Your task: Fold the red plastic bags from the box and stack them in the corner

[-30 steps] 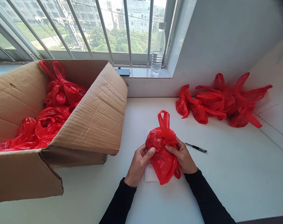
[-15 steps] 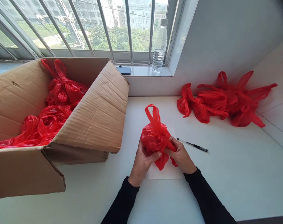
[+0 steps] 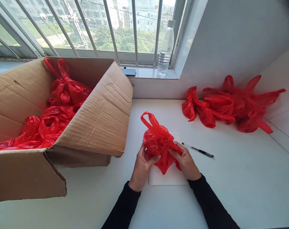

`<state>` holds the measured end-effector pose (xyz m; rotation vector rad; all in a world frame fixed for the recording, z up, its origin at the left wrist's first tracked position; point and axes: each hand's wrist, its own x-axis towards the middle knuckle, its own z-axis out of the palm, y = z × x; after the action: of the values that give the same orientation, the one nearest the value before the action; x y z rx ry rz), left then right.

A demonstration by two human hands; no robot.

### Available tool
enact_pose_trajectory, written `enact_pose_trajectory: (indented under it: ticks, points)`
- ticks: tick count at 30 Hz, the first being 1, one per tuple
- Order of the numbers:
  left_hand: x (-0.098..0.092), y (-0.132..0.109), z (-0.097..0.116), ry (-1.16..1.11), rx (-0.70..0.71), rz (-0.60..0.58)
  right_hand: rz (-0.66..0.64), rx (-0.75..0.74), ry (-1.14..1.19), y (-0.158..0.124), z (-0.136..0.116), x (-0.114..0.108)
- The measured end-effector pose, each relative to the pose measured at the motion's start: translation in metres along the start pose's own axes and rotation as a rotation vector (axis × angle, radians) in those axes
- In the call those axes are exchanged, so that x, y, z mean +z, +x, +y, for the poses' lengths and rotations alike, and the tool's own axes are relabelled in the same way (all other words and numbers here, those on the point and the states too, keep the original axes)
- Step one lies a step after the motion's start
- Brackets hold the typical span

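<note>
Both of my hands grip one crumpled red plastic bag above a white sheet of paper on the white table. My left hand pinches the bag's left side with thumb and fingers closed on it. My right hand clasps its right side. The bag's handle loop sticks up to the upper left. Black sleeves cover both forearms.
A large open cardboard box with several red bags lies at the left. A heap of red bags rests at the back right by the wall. A black pen lies beside my right hand. A water bottle and a phone stand on the windowsill.
The bag has been bunched smaller between my hands and its hanging lower part drawn up. Its handle loop now leans left, and more of the white sheet shows.
</note>
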<state>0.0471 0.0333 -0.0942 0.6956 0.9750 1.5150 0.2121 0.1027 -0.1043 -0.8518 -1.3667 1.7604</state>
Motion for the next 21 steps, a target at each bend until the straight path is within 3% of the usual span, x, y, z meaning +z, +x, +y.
enact_pose_trajectory:
  ticks: [4, 9, 11, 16, 21]
  points:
    - [0.004, -0.002, 0.002, -0.137, 0.016, -0.037, 0.011, 0.005, -0.019, -0.002, 0.001, -0.006]
    - [0.003, -0.002, 0.001, -0.301, 0.018, 0.152, -0.158, 0.096, -0.119, -0.008, -0.011, 0.001]
    - [0.002, -0.003, 0.000, -0.353, 0.023, 0.175, -0.191, 0.123, -0.195, -0.010, -0.012, 0.004]
    - [0.001, -0.004, -0.001, -0.391, 0.040, 0.116, -0.081, 0.088, -0.349, -0.011, 0.000, 0.001]
    - [0.004, -0.004, 0.001, -0.162, 0.081, 0.010, -0.030, 0.046, -0.278, -0.007, 0.004, 0.002]
